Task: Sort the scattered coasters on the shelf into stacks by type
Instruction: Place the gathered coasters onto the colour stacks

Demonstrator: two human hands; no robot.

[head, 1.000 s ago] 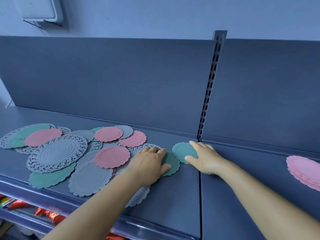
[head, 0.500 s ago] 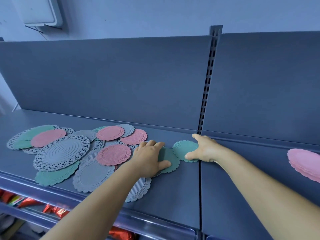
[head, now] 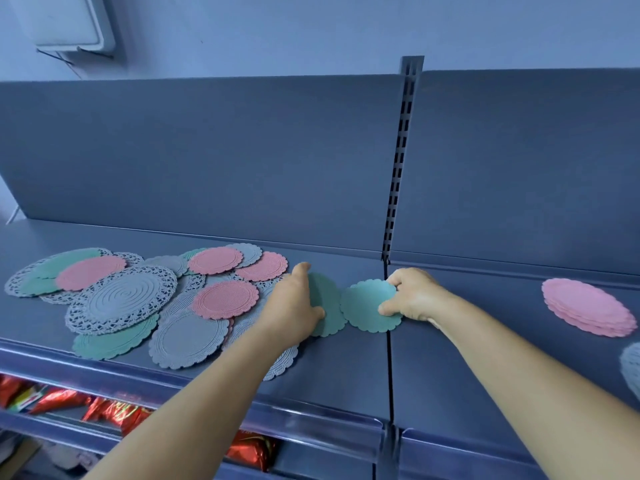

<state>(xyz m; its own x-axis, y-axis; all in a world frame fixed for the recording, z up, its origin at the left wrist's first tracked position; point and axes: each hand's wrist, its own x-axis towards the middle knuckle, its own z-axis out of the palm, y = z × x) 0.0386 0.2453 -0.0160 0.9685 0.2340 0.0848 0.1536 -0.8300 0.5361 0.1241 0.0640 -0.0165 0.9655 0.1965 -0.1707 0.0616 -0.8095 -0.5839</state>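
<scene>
Barely underway, I judge — only the pink stack [head: 588, 311] sits sorted at far right, while my right hand [head: 414, 296] pinches one teal coaster [head: 369, 304], my left hand [head: 294, 306] presses flat on another teal coaster [head: 329, 303], and the scattered pile [head: 145, 299] awaits.

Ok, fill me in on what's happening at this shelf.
A person is sorting coasters on a grey shelf. The right hand pinches one small teal coaster near the seam between shelf sections, while the left hand rests on a second teal coaster beside it. A mixed pile of pink, grey and teal coasters lies unsorted to the left. A pink stack already sits at the far right.
</scene>
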